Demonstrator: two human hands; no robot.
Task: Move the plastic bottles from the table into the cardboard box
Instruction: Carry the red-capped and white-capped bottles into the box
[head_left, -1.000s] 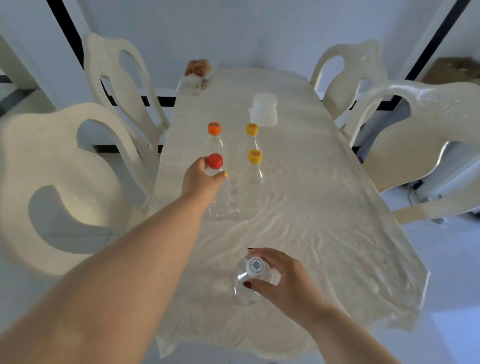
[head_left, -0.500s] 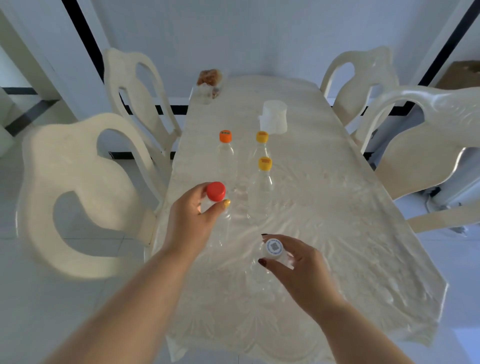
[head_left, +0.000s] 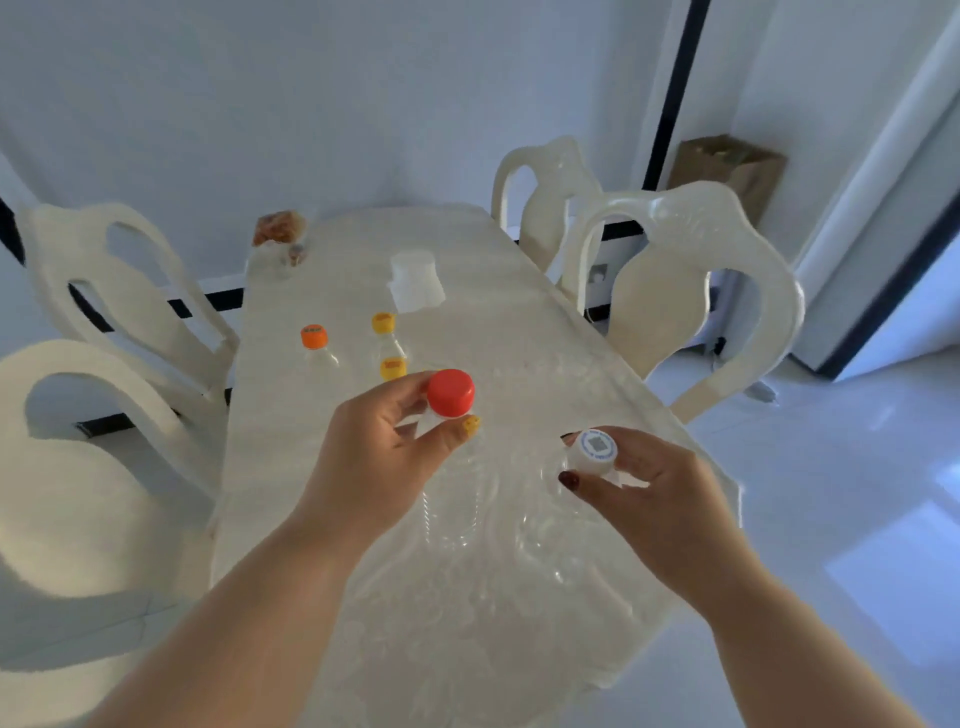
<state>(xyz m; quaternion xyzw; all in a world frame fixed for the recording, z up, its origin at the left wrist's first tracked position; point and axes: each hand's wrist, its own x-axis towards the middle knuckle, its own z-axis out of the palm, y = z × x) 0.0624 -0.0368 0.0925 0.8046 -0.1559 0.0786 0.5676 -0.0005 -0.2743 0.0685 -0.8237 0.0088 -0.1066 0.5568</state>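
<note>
Plastic bottles: two are lifted off the table (head_left: 545, 332), carry step in hand. L→R: left hand (head_left: 379, 457) pinched round the neck of the red-cap bottle (head_left: 451, 393), body hanging over the cloth; right hand (head_left: 654, 499) clamped on the white-cap bottle (head_left: 596, 450). Three more stand farther back w/ orange cap (head_left: 314, 336) and two yellow caps (head_left: 383, 322), (head_left: 393, 368). Next, I'd say: swing right toward the cardboard box (head_left: 727, 169) by the wall. Near chair (head_left: 675, 291) stands between; white container (head_left: 415, 280) isn't in the way.

bottles (head_left: 451, 467): 5 | chairs (head_left: 670, 291): 4 | hands (head_left: 384, 457): 2 | white container (head_left: 415, 280): 1 | cardboard box (head_left: 727, 166): 1
</note>
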